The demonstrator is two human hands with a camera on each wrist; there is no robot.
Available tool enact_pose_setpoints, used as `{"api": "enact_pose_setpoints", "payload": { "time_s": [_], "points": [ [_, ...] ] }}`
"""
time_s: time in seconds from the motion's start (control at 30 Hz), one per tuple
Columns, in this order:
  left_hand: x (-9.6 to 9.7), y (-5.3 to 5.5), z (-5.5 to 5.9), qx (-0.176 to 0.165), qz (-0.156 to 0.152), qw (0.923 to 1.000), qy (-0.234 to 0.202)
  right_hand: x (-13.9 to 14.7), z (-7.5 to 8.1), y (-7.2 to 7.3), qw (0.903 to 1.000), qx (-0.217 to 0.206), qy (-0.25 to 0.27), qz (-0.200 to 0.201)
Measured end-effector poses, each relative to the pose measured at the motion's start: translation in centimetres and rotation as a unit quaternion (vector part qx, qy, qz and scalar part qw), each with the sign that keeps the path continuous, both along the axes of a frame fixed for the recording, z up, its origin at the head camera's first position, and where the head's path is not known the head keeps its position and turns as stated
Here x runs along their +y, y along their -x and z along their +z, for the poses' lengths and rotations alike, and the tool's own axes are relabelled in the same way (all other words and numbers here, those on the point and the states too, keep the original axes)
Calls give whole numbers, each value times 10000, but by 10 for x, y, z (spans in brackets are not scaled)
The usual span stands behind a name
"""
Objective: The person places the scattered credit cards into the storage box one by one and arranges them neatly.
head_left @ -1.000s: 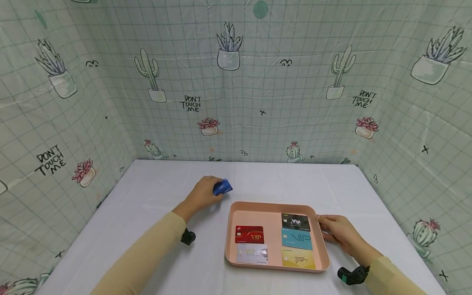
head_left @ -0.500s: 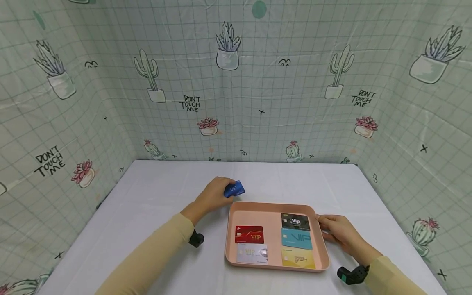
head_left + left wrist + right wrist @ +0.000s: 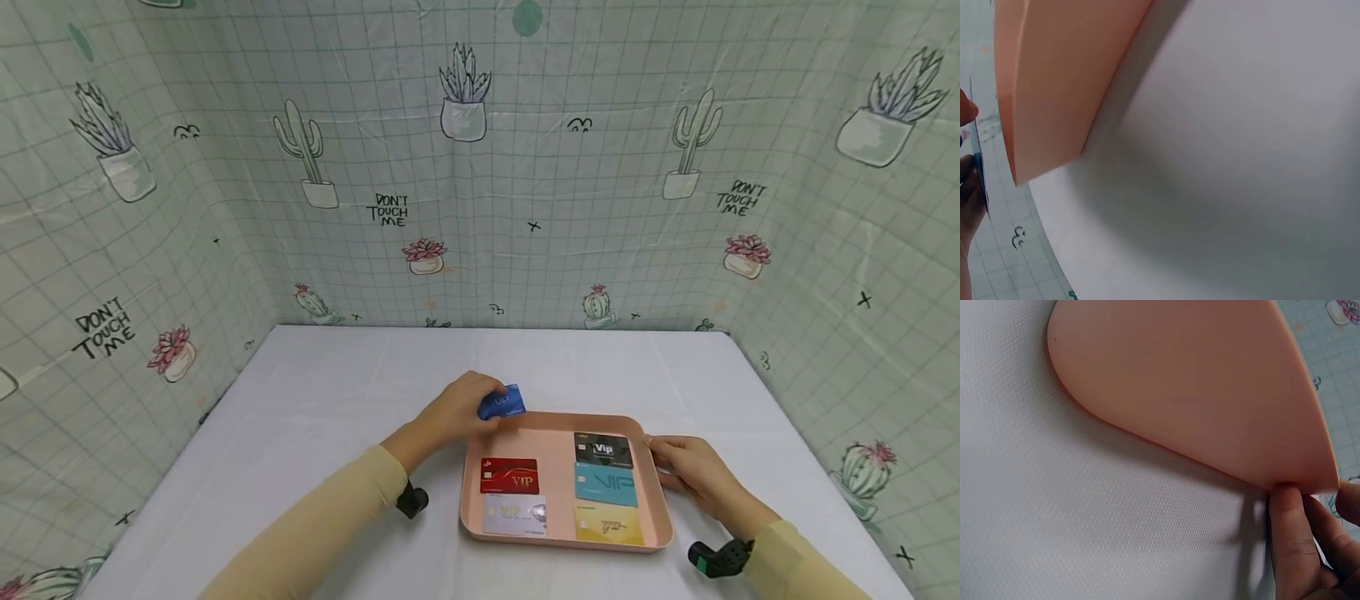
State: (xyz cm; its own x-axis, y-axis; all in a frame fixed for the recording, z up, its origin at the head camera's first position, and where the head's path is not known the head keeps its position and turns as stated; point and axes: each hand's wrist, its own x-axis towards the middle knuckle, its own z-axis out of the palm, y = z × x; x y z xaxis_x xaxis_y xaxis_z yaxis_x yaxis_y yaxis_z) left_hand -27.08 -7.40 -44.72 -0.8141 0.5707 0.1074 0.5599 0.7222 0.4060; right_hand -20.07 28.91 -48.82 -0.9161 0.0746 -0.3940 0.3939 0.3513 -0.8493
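My left hand (image 3: 459,408) pinches a blue VIP card (image 3: 501,403) by its left end, above the back left corner of a pink tray (image 3: 557,467). Seen edge-on, the same card (image 3: 980,178) is at the far left of the left wrist view, between thumb and fingers. At the tray's right side, my right hand (image 3: 693,468) holds the rim. The right wrist view has its fingertips (image 3: 1286,499) against the tray's outer wall (image 3: 1191,387) and the thumb by the upper edge.
Inside the tray, a red card (image 3: 509,476) lies behind a silver card (image 3: 514,515). Along the right are a black card (image 3: 603,450), a light blue card (image 3: 606,484) and a gold card (image 3: 608,523). A white cloth (image 3: 337,392) covers the table; a patterned curtain (image 3: 480,183) surrounds it.
The left hand has carried the blue card rightward and slightly nearer, from left of the tray to over its back left corner. The right hand has stayed at the tray's rim.
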Motion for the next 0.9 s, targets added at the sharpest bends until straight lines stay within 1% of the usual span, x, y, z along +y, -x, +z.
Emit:
{"api": "enact_pose_setpoints", "payload": {
  "time_s": [0.17, 0.27, 0.33, 0.4, 0.5, 0.57, 0.7, 0.8, 0.9],
  "points": [
    [5, -6, -6, 277, -537, 9975, 360, 1, 1, -1, 10000, 55, 10, 39],
    [7, -8, -10, 605, -819, 9935, 504, 2, 0, -1, 10000, 52, 27, 23],
    [8, -10, -11, 884, -1060, 9885, 618, 2, -1, -1, 10000, 38, 22, 3],
    [9, -13, -12, 1153, -1333, 9814, 757, 2, -1, -1, 10000, 35, -4, 5],
    [11, -15, -13, 1330, -1635, 9728, 962, 2, -1, -1, 10000, 18, -45, -10],
    [13, -16, -15, 1321, -1724, 9697, 1122, 2, -1, 0, 10000, 3, -62, -25],
    [17, -17, -16, 1170, -1743, 9669, 1448, 2, 0, -1, 10000, 4, -79, -51],
    [20, -17, -18, 1055, -1697, 9658, 1651, 2, -1, -1, 10000, 15, -74, -50],
    [22, -17, -21, 1048, -1606, 9629, 1900, 2, -1, -1, 10000, 11, -61, -49]
  ]
}}
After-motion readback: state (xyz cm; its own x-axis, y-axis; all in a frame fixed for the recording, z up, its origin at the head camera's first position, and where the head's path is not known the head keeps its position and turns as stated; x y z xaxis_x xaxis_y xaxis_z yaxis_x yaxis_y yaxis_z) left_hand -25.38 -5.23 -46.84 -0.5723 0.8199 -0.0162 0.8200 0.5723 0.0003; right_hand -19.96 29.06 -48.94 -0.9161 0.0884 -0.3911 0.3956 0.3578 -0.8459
